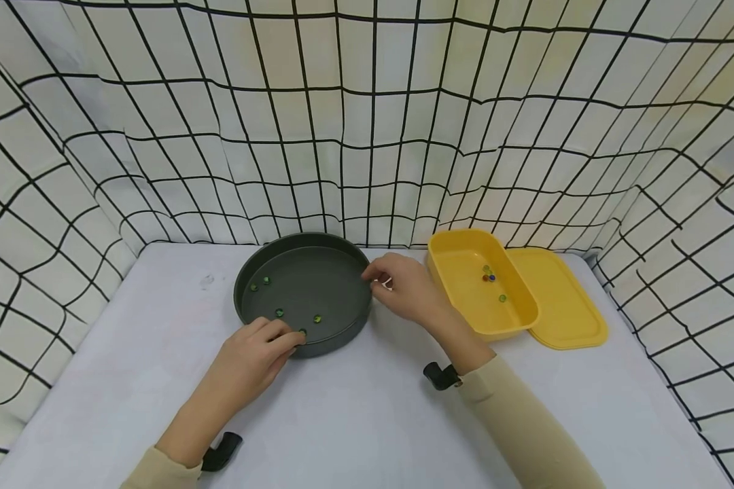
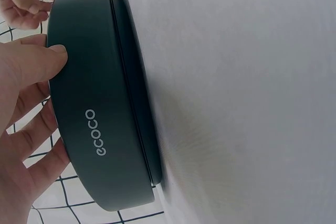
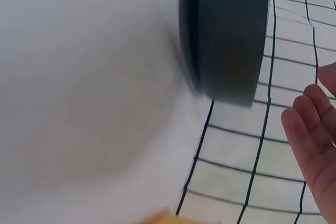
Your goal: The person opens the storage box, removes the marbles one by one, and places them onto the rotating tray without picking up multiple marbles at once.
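Note:
A dark green round tray [image 1: 318, 272] holds several small green glass marbles [image 1: 317, 318]. At its near rim my left hand [image 1: 253, 356] grips the wall. In the left wrist view the thumb [image 2: 52, 61] presses the outer side while the fingers reach over the rim, near one marble [image 1: 302, 332]. My right hand [image 1: 406, 288] hovers at the tray's right rim, fingers loosely bent, with no marble visible between them. To its right stands a yellow box [image 1: 459, 305] with several marbles inside, among them a red one [image 1: 486, 278] and a blue one [image 1: 492, 278].
A yellow lid [image 1: 565, 312] lies flat to the right of the box, partly beneath its edge. The white tabletop [image 1: 367, 421] is backed and flanked by white cloth walls with black netting [image 1: 355, 115].

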`<state>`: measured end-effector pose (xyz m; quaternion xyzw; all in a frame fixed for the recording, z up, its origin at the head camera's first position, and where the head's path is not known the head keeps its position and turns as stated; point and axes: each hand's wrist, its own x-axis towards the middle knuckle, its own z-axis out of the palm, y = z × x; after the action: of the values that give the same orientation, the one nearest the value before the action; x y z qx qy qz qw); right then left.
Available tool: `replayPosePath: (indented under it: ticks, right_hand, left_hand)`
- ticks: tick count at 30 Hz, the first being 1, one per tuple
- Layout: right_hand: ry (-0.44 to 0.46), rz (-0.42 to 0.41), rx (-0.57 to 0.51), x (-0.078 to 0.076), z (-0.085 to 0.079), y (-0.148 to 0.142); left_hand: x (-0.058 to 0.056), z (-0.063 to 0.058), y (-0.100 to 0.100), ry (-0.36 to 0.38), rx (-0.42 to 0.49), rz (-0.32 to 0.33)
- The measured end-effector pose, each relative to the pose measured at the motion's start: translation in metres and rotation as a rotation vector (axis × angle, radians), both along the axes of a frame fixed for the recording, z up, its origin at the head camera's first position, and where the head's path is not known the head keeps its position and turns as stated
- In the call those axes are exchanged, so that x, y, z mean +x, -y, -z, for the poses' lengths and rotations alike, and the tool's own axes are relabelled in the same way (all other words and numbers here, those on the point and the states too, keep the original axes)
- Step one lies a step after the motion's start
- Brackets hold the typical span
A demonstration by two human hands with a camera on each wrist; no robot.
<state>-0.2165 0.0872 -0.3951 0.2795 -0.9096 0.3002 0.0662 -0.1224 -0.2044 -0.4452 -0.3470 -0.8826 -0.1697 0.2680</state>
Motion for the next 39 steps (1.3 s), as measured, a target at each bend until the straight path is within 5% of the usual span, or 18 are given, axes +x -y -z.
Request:
replayPosePath:
  ticks: [18,39]
  right_hand:
    - [0.061,0.156,0.185,-0.006,-0.006,-0.062]
    - [0.114,0.226,0.42,-0.02,0.003,-0.132]
  left_hand:
    - [0.001,-0.001,0.0,0.014,0.001,0.001]
    - [0.0,0.001,0.002,0.028,0.003,0.005]
